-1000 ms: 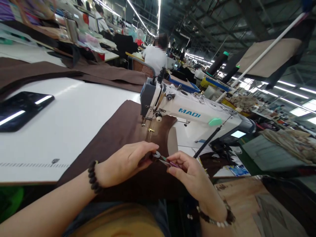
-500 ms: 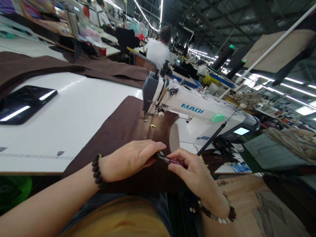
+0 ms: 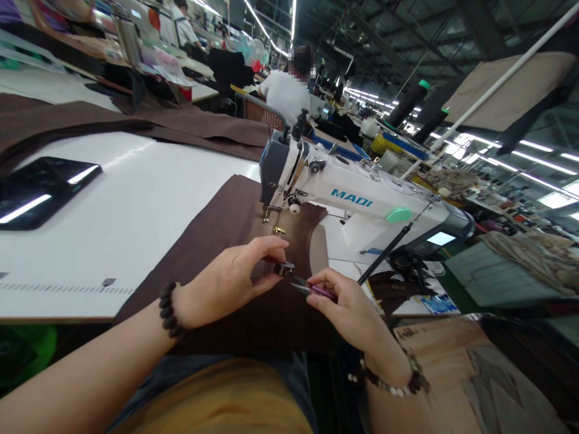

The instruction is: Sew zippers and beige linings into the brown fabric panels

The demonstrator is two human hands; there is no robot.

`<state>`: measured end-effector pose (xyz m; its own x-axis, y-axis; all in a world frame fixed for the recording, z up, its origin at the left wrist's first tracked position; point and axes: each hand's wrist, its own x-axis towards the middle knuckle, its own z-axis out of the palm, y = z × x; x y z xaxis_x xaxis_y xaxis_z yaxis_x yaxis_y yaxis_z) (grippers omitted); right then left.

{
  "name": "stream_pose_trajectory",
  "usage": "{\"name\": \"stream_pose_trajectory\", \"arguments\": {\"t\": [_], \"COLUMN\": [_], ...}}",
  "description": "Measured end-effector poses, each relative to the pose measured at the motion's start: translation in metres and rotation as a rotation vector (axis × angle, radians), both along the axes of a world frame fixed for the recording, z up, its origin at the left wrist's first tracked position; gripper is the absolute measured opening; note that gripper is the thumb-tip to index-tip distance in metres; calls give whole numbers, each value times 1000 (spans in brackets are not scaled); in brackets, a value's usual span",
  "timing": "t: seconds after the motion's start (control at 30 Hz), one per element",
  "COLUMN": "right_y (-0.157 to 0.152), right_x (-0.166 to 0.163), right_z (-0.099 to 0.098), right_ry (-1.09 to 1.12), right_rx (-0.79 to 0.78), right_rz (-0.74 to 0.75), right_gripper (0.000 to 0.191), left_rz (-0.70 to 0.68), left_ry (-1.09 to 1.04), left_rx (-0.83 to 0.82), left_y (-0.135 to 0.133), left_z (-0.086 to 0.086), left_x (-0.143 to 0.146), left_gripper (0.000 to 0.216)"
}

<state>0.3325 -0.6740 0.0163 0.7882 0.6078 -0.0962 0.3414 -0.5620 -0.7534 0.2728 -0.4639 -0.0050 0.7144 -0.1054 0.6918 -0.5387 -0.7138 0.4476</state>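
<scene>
My left hand (image 3: 230, 274), with a dark bead bracelet at its wrist, is closed in a pinch. Between its thumb and fingertips is a small shiny metal bobbin case (image 3: 284, 269). My right hand (image 3: 344, 304) grips thread snips (image 3: 322, 292) by the purple handle. Their pointed blades are apart and aim left, just below the bobbin case; any thread between them is too fine to make out. Under both hands lies a brown fabric panel (image 3: 212, 241). A gold zip pull (image 3: 279, 230) on it sits just in front of the sewing machine's presser foot (image 3: 266, 217).
The white sewing machine (image 3: 348, 190) stands behind the panel. A black phone (image 3: 45, 190) lies on the white table (image 3: 149, 199) at left, with brown fabric (image 3: 199, 123) piled behind. A cardboard surface (image 3: 443, 367) is at lower right. A co-worker in white (image 3: 287, 93) sits beyond.
My left hand has moved slightly left and its thumb and finger have parted, so the bobbin case now shows. The snips' blades look wider apart.
</scene>
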Motion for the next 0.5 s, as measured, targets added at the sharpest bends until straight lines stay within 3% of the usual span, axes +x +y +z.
{"name": "stream_pose_trajectory", "arguments": {"t": [0.1,0.23,0.37,0.5], "right_y": [10,-1,-21,-31], "right_x": [-4,10,53,101], "right_z": [-2,-3,-17,-42], "right_ry": [-53,-142,-420,-511], "right_rx": [-48,-162,-401,-486], "right_rz": [34,5,-209,-376], "right_gripper": [9,7,11,16], "left_rz": [6,62,87,45], "left_ry": [-16,-61,-3,136], "left_rx": [-14,-15,-52,-177], "left_y": [0,4,9,10], "left_z": [2,6,9,7], "left_x": [-2,-5,-6,-5], "left_gripper": [32,26,24,24]}}
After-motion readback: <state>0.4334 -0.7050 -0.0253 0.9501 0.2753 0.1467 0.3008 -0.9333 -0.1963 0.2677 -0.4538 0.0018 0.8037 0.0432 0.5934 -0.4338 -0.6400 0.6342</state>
